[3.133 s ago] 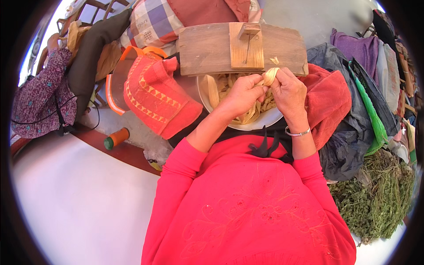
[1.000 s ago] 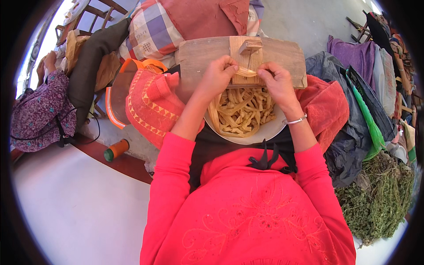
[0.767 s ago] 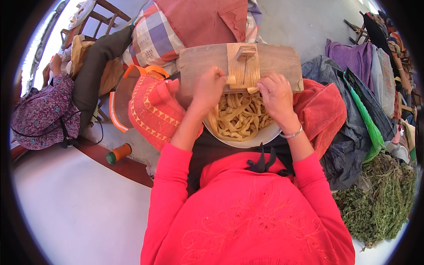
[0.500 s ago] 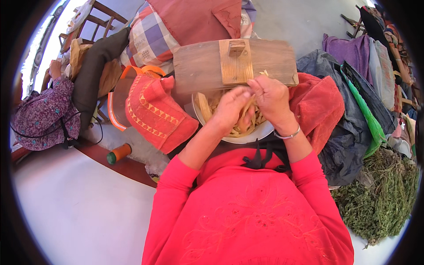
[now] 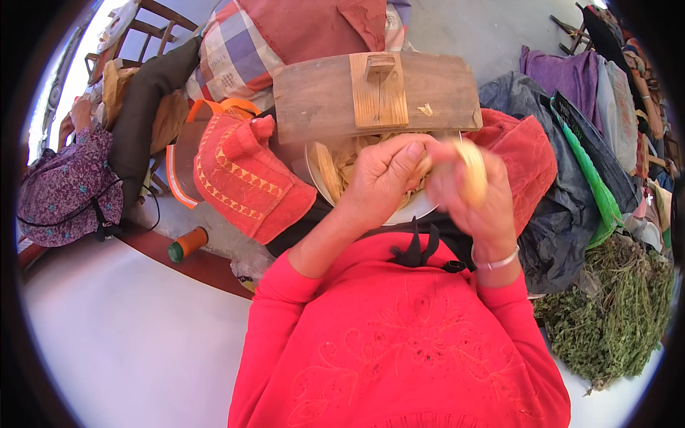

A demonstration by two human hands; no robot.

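Observation:
Over a white bowl (image 5: pixel 419 212) my two hands work close together, fists nearly touching. A looped pale yellow strip (image 5: pixel 472 173), smeared by motion, curls over the back of my right hand (image 5: pixel 479 187); its fingers close around it. My left hand (image 5: pixel 387 171) is closed, thumb pressed down on the curled fingers; what it pinches is hidden. In the bowl lie more pale yellow strips (image 5: pixel 341 162), partly covered by the hands. Just beyond the bowl is a wooden board (image 5: pixel 307 100) with a lighter crosspiece and a small peg-like block, and a yellowish scrap (image 5: pixel 426 110) lies on it.
Red cloths (image 5: pixel 239 182) lie left and right of the bowl. A dark plastic bag (image 5: pixel 549 228) and a heap of dried green plants (image 5: pixel 606 314) are at the right. An orange-and-green roll (image 5: pixel 188 245) lies at the left, near another person's patterned sleeve (image 5: pixel 71 185).
My right hand has turned and moved right, and the looped strip now shows on it. My left hand has moved slightly right and curled shut. The view has shifted a little.

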